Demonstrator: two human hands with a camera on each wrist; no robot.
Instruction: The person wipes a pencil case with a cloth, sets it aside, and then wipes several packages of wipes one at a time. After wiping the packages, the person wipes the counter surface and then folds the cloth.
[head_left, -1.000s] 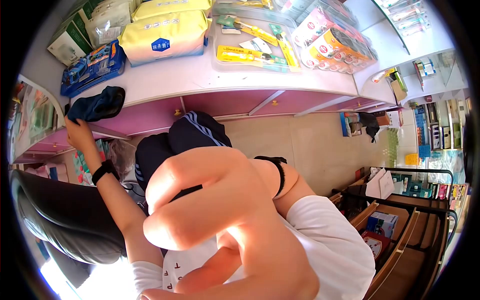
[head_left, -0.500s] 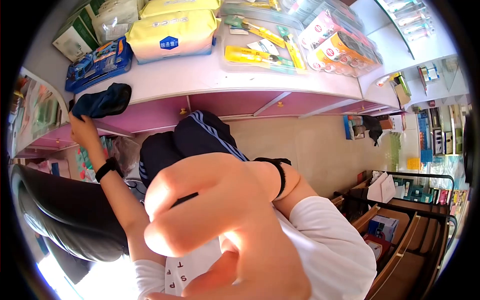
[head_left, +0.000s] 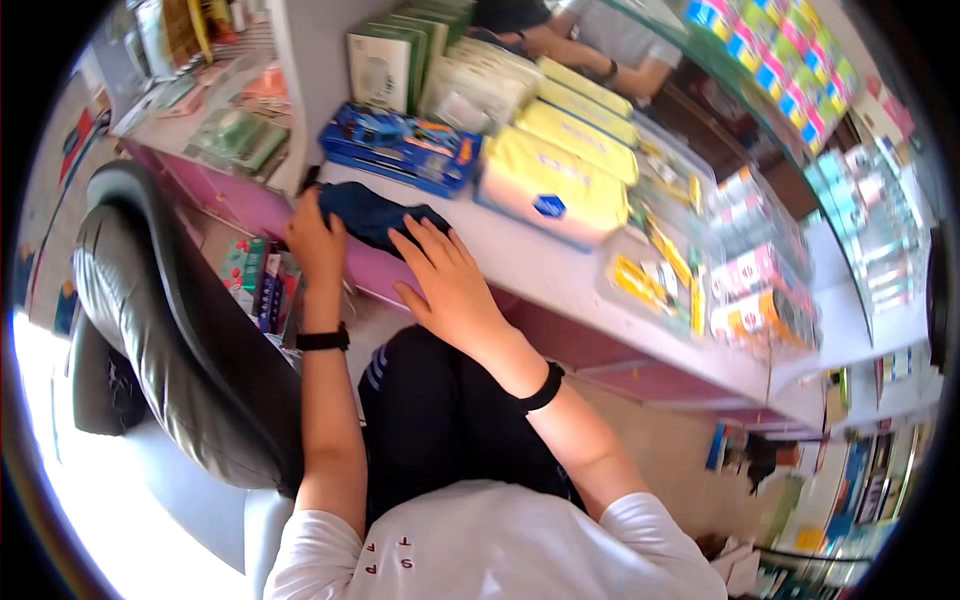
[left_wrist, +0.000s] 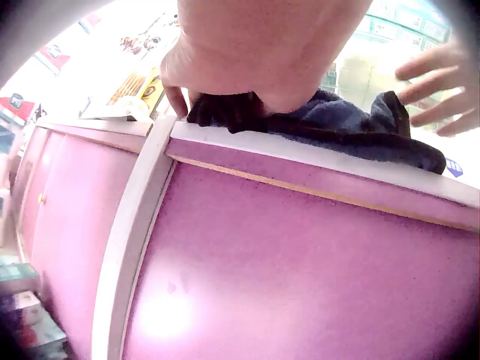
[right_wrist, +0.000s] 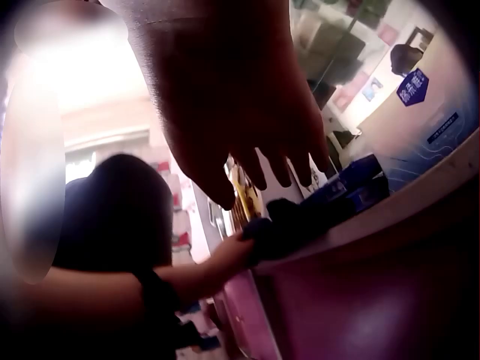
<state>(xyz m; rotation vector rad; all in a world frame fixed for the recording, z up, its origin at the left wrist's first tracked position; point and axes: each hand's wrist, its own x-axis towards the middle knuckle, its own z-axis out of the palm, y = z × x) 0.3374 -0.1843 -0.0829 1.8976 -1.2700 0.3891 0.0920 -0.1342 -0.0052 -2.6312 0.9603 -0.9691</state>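
A dark blue cloth item (head_left: 370, 215) lies along the front edge of the white counter (head_left: 540, 262). My left hand (head_left: 318, 245) grips its left end, with the fingers partly hidden; in the left wrist view the left hand (left_wrist: 262, 52) covers that end of the cloth (left_wrist: 337, 124). The right hand (head_left: 450, 285), fingers spread and nearly straight, is at the cloth's right end; whether it touches is unclear. In the right wrist view the right hand (right_wrist: 232, 97) hangs above the dark cloth (right_wrist: 292, 229), fingers pointing down.
Behind the cloth stand a blue packaged set (head_left: 400, 148), yellow packs (head_left: 555, 185) and a clear tray (head_left: 625, 285) of yellow packages. Pink cabinet doors (left_wrist: 240, 262) run below the counter. A black chair (head_left: 170, 330) stands at the left.
The view has swung toward the left end of the counter. My right hand has moved from close before the head camera to the cloth, its curled fingers now spread. The left hand still holds the cloth.
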